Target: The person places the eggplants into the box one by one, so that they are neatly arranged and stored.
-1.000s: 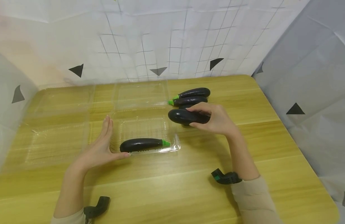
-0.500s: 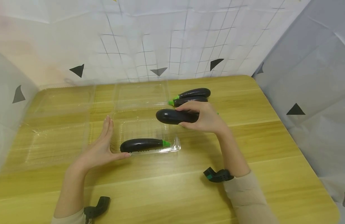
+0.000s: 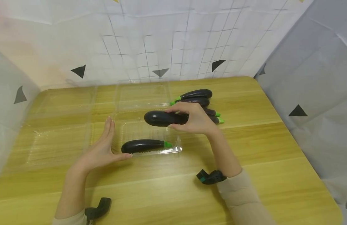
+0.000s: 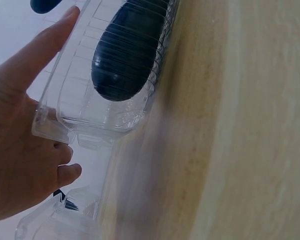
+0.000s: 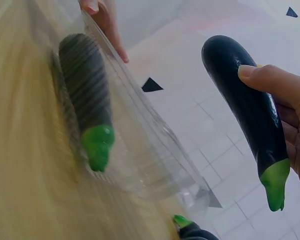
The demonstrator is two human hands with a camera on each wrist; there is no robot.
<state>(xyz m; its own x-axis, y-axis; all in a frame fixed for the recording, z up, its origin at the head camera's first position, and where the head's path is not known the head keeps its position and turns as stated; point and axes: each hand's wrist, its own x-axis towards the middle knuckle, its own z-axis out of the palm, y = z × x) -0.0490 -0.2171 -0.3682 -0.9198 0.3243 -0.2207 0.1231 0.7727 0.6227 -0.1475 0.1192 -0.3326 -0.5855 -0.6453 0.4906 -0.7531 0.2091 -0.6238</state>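
My right hand [image 3: 197,120] grips a dark purple eggplant [image 3: 159,118] between thumb and fingers. In the right wrist view, this eggplant [image 5: 245,100] is clear of the table, its green stem end pointing down. Below it in the head view is an open clear plastic clamshell box [image 3: 177,148], lid side to the back. Another eggplant [image 3: 142,146] lies along the box's front wall, stem to the right. My left hand [image 3: 98,153] is at the box's left end, fingers extended and thumb along the front rim; the left wrist view shows the thumb [image 4: 50,42] touching the rim.
Several more eggplants lie right of the box's lid, among them a back one [image 3: 196,93] and one with its green stem to the right [image 3: 217,120]. A second open clear box [image 3: 58,128] stands on the left of the wooden table [image 3: 162,193]. White sheets [image 3: 151,37] enclose the sides.
My right hand has carried the gripped eggplant leftward from the pile to above the box, uncovering the stems of two eggplants behind it. My left hand has stayed in place.
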